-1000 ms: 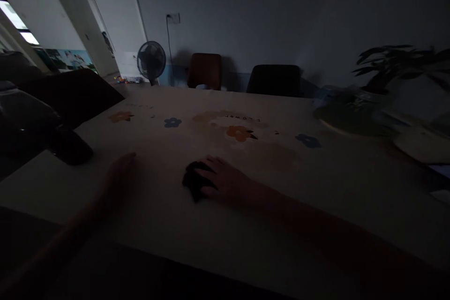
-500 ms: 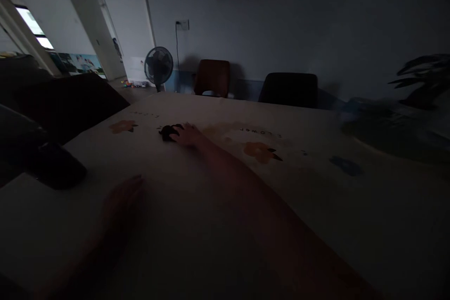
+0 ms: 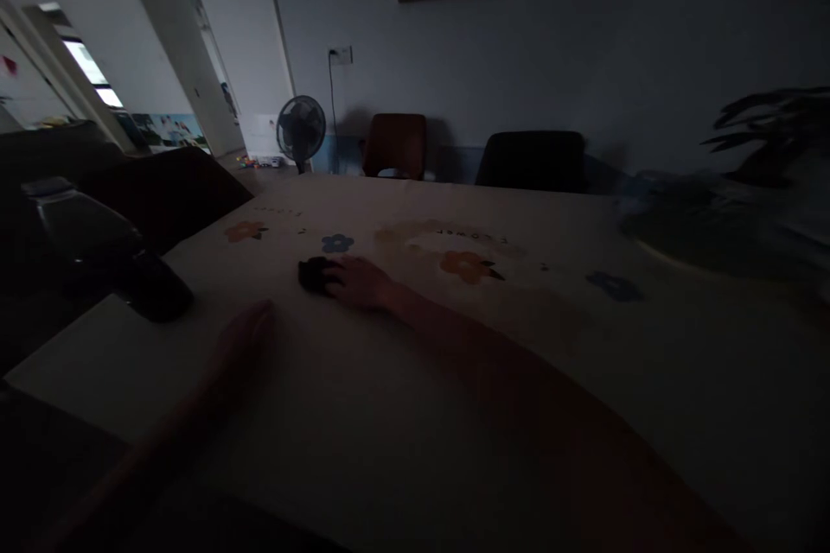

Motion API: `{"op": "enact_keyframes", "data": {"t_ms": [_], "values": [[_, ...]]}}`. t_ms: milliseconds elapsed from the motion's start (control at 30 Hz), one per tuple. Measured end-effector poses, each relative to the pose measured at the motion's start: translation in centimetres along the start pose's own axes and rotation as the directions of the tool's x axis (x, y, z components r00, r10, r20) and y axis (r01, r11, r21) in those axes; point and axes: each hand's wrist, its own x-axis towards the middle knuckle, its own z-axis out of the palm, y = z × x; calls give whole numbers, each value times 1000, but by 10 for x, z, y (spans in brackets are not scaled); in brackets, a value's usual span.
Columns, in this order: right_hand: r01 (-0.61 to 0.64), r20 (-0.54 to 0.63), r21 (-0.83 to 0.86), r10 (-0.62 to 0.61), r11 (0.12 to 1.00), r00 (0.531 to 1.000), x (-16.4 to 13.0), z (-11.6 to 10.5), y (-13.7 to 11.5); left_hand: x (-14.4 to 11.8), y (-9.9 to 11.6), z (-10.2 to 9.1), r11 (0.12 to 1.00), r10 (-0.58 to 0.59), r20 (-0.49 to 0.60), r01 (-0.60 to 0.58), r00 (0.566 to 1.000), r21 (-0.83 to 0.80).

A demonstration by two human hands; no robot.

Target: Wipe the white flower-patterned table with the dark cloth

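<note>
My right hand (image 3: 360, 281) lies over a small black crumpled thing (image 3: 316, 276), perhaps a cloth, on the pale tablecloth (image 3: 363, 397). Its fingers press down and curl on this black thing, whose underside is hidden. Just beyond them is a printed blue flower (image 3: 337, 243). Nearer to me on the left, my left hand (image 3: 246, 337) rests on the tablecloth, dim and a little blurred, fingers stretched out and nothing visible in them. Left of it stands a tilted-looking container (image 3: 91, 229) with a dark base and a clearer upper part; its kind is unclear.
Dark seating (image 3: 169, 190) stands at the left table edge. Beyond the far edge are a fan (image 3: 302, 128), a brown chair (image 3: 395, 145) and a black chair (image 3: 532, 160). A plant (image 3: 771, 134) and a rounded greenish thing (image 3: 693, 229) are at right. The room is dim.
My right hand has drawn the black thing toward me, uncovering the blue flower. My left hand stays near the container. The view has shifted slightly, showing more of the table's near-left edge.
</note>
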Motion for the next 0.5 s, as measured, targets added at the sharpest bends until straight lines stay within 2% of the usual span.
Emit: {"op": "enact_keyframes", "data": {"t_ms": [100,200,267,367,433,500], "values": [[88,-44,3,-88,996,995,-49,8,-26,0,11,-8,997,-36,-10,35,999,-76],[131,-73,92,-124,987,990,-88,9,-46,-13,37,-17,984,102,-58,-109,993,-141],[122,-82,270,-103,955,991,-109,4,-54,-30,61,-18,956,256,-7,-254,967,-149],[27,-95,596,37,802,995,-142,-3,-57,-58,101,-9,877,480,154,-475,864,-69],[-10,-117,729,139,684,983,-172,-6,-53,-72,121,0,841,522,242,-541,818,13],[6,-156,793,194,609,969,-207,-8,-45,-77,134,8,833,506,320,-550,801,60]]}}
